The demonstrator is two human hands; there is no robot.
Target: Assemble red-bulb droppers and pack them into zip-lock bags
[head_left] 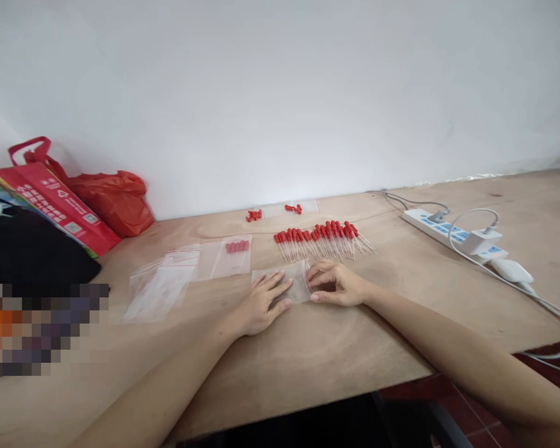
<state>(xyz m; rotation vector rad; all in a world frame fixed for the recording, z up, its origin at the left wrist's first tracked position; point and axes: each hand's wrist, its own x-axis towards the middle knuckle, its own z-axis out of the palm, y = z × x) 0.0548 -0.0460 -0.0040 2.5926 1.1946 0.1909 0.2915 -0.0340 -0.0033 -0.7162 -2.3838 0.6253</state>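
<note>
A small clear zip bag (299, 292) with a red-striped edge lies on the wooden table. My left hand (266, 302) rests flat on it, fingers spread, pressing it down. At the bag's striped right edge are the bent fingers and thumb of my right hand (336, 283), gripping that edge. Just behind both hands, many red-capped droppers (326, 239) with thin clear stems lie side by side in a row. To the left, another zip bag (214, 261) holds several red-capped droppers (238, 247). It overlaps a fanned stack of clear zip bags (161, 286).
Loose red caps (254, 215) and a clear bag (273, 210) lie near the wall. At right stands a white power strip (448, 233) with a charger (480, 241) and cables. Red bags (116, 199) and a black bag (32, 249) crowd the left. The table's front edge (308, 407) is near.
</note>
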